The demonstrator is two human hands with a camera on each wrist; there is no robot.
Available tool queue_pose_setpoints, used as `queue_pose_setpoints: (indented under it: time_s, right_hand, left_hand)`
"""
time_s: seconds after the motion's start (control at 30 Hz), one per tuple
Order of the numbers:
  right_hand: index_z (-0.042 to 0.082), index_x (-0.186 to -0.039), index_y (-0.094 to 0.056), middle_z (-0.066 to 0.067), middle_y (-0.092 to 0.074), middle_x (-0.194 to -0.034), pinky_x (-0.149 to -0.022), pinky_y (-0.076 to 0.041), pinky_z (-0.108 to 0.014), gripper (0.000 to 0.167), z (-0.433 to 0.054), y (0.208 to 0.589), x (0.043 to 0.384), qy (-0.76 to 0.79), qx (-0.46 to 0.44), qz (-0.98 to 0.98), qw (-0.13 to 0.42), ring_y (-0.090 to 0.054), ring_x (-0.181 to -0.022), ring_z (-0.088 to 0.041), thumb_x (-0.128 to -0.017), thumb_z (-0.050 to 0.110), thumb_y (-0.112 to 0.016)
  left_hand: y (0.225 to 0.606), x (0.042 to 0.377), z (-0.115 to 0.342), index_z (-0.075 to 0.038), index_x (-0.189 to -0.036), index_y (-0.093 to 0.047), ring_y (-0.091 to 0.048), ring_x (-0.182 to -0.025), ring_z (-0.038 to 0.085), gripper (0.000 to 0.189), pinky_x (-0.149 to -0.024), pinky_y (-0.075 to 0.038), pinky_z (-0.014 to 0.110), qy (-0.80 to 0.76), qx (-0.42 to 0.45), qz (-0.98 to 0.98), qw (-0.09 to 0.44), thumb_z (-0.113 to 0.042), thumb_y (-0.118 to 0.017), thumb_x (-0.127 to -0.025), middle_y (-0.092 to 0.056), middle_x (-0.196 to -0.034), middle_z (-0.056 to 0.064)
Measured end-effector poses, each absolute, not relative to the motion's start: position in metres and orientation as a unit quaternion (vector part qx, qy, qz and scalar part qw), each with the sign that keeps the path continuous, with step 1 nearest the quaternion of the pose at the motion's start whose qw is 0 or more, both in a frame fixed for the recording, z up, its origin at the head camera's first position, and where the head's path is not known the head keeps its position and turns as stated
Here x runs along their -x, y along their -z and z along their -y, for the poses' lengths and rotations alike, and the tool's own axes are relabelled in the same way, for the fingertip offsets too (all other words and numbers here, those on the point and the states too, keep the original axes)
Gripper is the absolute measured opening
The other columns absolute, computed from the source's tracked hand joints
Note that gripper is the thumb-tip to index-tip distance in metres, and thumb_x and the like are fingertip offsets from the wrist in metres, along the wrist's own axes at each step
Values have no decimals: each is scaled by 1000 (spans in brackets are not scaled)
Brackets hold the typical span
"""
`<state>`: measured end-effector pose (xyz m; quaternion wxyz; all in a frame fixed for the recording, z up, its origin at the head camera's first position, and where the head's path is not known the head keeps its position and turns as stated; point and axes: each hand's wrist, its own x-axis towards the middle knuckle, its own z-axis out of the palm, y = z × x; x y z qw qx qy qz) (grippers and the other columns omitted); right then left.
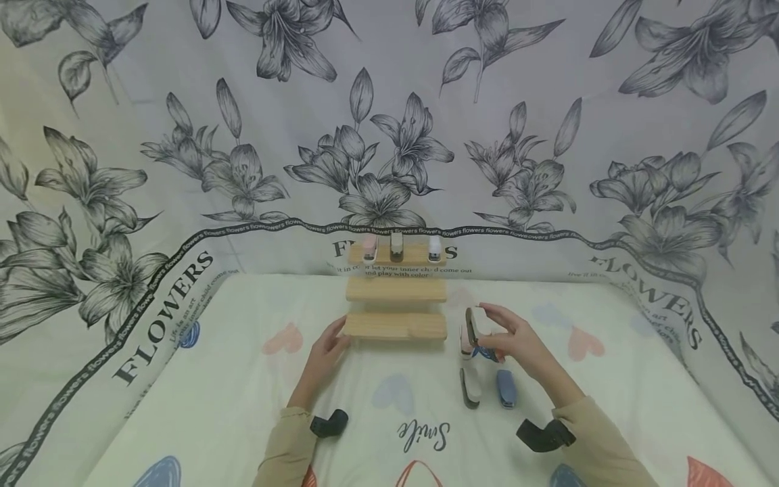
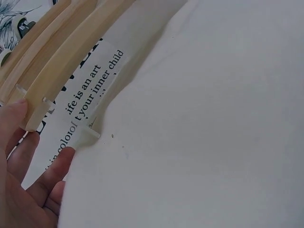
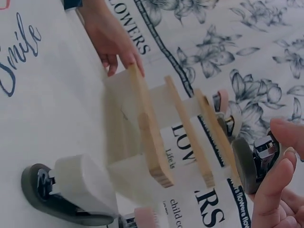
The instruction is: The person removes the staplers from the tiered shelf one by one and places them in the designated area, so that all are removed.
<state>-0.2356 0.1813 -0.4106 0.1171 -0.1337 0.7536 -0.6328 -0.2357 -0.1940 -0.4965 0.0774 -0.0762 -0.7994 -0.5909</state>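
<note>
Holding stapler [image 1: 478, 323]: right hand [image 1: 518, 342]; left hand [image 1: 326, 353] apart.

In the head view, the held stapler [image 1: 477, 326] partly hides the pink stapler [image 1: 465, 343] beyond it, and a blue shape [image 1: 485, 353] by the right hand [image 1: 514, 338] is too covered to identify. The left-wrist view crops the left hand [image 2: 26, 190] and the wooden stand [image 2: 71, 61]. Both sleeves [image 1: 285, 443] leave the head view's near edge.
</note>
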Motion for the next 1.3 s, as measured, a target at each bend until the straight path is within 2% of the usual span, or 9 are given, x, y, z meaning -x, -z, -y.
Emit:
queue_pose_setpoints:
  time_s: [0.13, 0.47, 0.83, 1.07, 1.2, 1.3]
  right_hand:
    - [7, -140, -26, -20, -9, -145, -47, -40, -25, 69, -195, 422, 227, 666, 126, -725, 122, -38, -50, -11, -82, 8, -64]
    - [2, -139, -23, -26, 1, -144, -47, -38, -22, 66, -227, 443, 206, 687, 101, -706, 136, -39, -51, -9, -83, 2, -60]
    - [-3, -136, -24, -31, -5, -141, -47, -39, -20, 65, -252, 453, 190, 668, 87, -727, 132, -40, -51, -7, -82, -1, -60]
    - [-2, -137, -24, -31, -6, -141, -48, -41, -19, 69, -263, 461, 184, 644, 51, -748, 151, -40, -51, -6, -81, 4, -63]
    - [-4, -137, -22, -32, -6, -140, -48, -42, -20, 70, -269, 468, 183, 642, 43, -748, 160, -42, -51, -6, -81, 4, -63]
    - [-6, -137, -20, -33, -8, -140, -49, -42, -20, 71, -273, 473, 183, 646, 30, -746, 160, -43, -53, -6, -80, 2, -63]
  left_hand:
    - [508, 242, 197, -15, -134, -40, -55, -98, 25, 47, -87, -41, 42, 585, 63, 805, 77, -29, -53, -91, -38, -136, 11]
    - [511, 244, 200, -17, -134, -40, -51, -106, 28, 52, -90, -39, 44, 588, 58, 804, 71, -37, -53, -89, -37, -137, 9]
    - [507, 245, 196, -8, -134, -39, -49, -109, 32, 49, -91, -37, 44, 598, 74, 795, 72, -25, -53, -91, -36, -137, 14]
    - [477, 231, 190, 3, -133, -35, -40, -115, 39, 46, -93, -34, 47, 597, 87, 795, 66, -12, -51, -92, -33, -135, 23]
    - [483, 235, 192, 1, -134, -35, -42, -114, 39, 47, -93, -35, 47, 607, 85, 788, 60, -13, -52, -92, -33, -136, 23]
    - [495, 241, 195, -3, -134, -37, -42, -115, 36, 48, -94, -34, 46, 606, 75, 790, 61, -20, -53, -92, -35, -136, 19]
